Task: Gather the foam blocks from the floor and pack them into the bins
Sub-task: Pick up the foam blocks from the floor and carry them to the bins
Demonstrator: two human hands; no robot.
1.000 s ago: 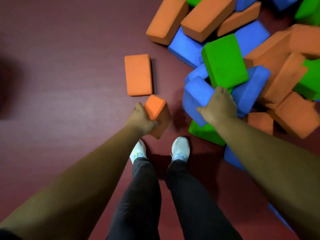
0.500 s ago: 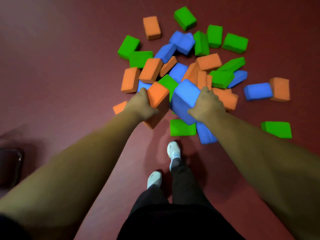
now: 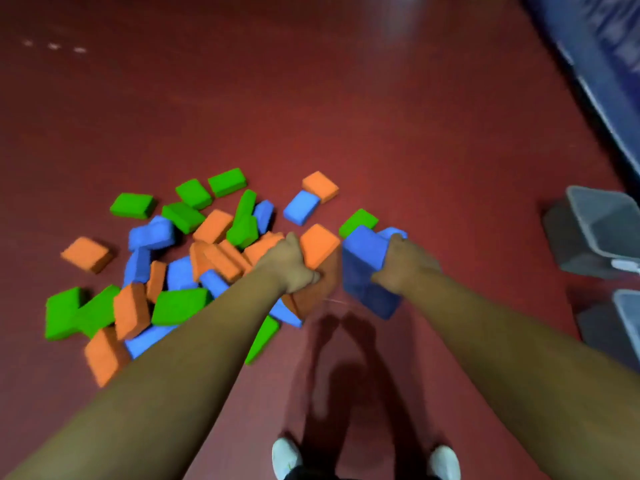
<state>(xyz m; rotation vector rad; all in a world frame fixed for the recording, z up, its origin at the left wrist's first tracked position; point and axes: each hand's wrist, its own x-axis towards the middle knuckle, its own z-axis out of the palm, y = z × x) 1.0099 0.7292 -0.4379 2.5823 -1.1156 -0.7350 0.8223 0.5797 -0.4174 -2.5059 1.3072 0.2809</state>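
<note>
1. Our left hand [image 3: 291,266] grips a matte orange rectangular foam block [image 3: 318,249], fingers curled tight round its side.
2. Our right hand [image 3: 403,265] clutches a blue rectangular foam block [image 3: 363,268], fingers wrapped over its top edge; the two blocks sit just beside each other.
3. A heap of orange, blue and green foam blocks [image 3: 214,225] lies on the dark red floor [image 3: 346,116], partly behind our left arm.
4. Two grey plastic bins [image 3: 571,244] stand at the right.

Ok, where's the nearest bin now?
Head view, far right edge: the grey bin stands on the floor, right of the blue block in the right hand, a second bin behind it.
</note>
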